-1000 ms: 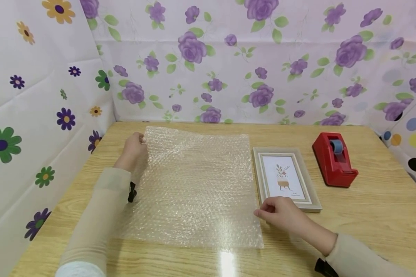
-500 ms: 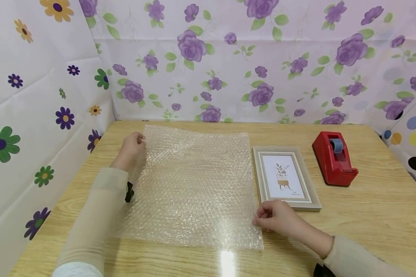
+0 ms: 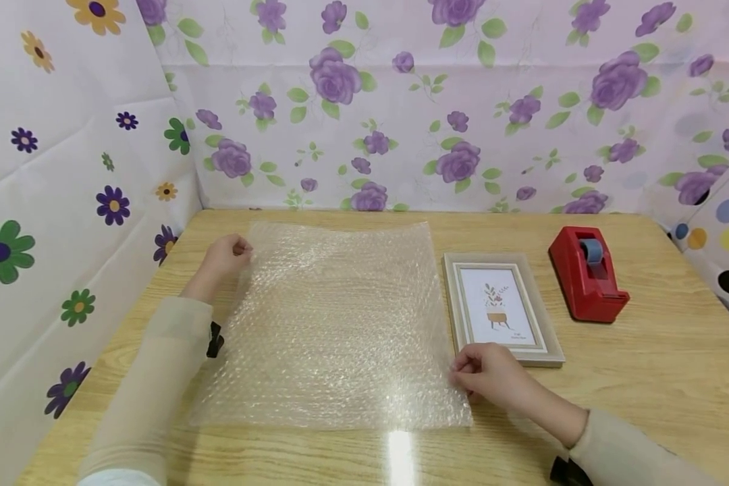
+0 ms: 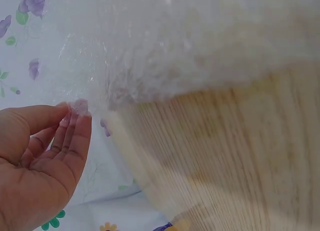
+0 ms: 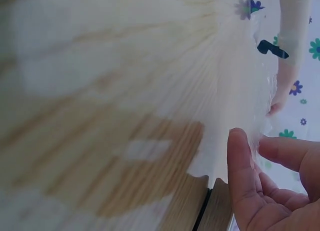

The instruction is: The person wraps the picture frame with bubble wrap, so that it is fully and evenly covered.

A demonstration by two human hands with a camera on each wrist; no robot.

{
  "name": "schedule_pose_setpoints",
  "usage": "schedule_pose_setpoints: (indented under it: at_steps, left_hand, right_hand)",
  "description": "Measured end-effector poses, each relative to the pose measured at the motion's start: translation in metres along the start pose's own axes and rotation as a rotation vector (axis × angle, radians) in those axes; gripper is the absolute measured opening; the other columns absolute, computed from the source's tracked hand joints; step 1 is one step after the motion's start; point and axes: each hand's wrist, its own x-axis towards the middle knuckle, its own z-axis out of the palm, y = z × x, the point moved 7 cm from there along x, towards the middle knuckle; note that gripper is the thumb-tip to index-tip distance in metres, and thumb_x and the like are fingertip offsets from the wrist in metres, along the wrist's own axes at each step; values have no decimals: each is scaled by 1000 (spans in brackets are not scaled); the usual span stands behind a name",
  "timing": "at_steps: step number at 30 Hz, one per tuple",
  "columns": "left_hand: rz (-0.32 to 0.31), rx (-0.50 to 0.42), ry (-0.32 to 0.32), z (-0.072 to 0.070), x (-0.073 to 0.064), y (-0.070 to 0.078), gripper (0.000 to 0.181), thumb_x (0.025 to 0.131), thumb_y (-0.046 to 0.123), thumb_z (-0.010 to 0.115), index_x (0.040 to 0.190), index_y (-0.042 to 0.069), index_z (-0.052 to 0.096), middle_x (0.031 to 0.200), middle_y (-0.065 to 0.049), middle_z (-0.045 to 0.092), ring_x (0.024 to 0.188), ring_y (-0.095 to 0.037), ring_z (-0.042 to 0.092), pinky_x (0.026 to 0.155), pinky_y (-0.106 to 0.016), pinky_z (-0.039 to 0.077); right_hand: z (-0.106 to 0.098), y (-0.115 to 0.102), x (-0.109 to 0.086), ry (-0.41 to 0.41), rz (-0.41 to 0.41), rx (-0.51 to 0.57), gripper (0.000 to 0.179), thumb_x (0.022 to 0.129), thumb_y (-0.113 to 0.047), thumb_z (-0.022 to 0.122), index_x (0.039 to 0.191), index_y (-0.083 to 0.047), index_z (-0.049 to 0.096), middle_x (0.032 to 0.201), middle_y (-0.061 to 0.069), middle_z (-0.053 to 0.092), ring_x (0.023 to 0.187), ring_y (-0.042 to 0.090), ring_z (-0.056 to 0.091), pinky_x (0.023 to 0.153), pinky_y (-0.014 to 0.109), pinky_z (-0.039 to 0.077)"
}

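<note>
A clear sheet of bubble wrap (image 3: 340, 324) is spread over the wooden table in the head view. Its left edge, close to the far corner, is pinched by my left hand (image 3: 225, 255). Thumb and fingertips of that hand (image 4: 45, 156) meet on a bit of the film in the left wrist view. On the opposite side, my right hand (image 3: 492, 371) pinches the right edge toward the near corner. The right wrist view has the edge of the film between the thumb and index finger of this hand (image 5: 270, 186).
Right of the wrap lies a picture frame (image 3: 498, 307) with a potted-plant print, its near side close to my right hand. Farther right stands a red tape dispenser (image 3: 588, 273). Flowered cloth (image 3: 401, 135) hangs behind the wooden table (image 3: 662, 391) and along its sides.
The bubble wrap is stretched wider, its near corners farther apart. My left hand has shifted left with its edge; my right hand has closed on the right edge and moved slightly right.
</note>
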Motion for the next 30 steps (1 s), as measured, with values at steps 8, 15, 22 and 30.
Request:
schedule_pose_setpoints:
  at_steps: [8, 15, 22, 30]
  left_hand:
    - [10, 11, -34, 2, -4, -6, 25, 95, 6, 49, 110, -14, 52, 108, -30, 54, 100, -38, 53, 82, -42, 50]
    - [9, 49, -43, 3, -10, -14, 23, 93, 5, 52, 105, -14, 53, 103, -29, 56, 94, -37, 54, 77, -38, 50]
    - [-22, 62, -44, 6, -17, -23, 21, 90, 6, 54, 101, -13, 54, 96, -25, 55, 87, -31, 52, 68, -31, 47]
    - [-53, 28, -39, 9, -25, -28, 17, 88, 6, 56, 97, -9, 54, 91, -19, 55, 83, -26, 51, 64, -26, 44]
  right_hand:
    - [-14, -6, 3, 27, -24, -96, 8, 84, -4, 67, 85, 3, 64, 69, 3, 64, 58, 12, 58, 49, 23, 52]
    - [-31, -13, 12, 58, -33, -182, 5, 84, -3, 64, 86, 2, 65, 68, 2, 62, 58, 11, 55, 49, 21, 48]
    - [-47, -7, 18, 77, 15, -152, 12, 86, -3, 61, 93, 5, 65, 70, 3, 62, 60, 12, 55, 50, 23, 51]
    - [-57, -2, 19, 37, 34, -160, 24, 86, -15, 66, 100, 5, 64, 67, 2, 60, 57, 12, 54, 50, 24, 50]
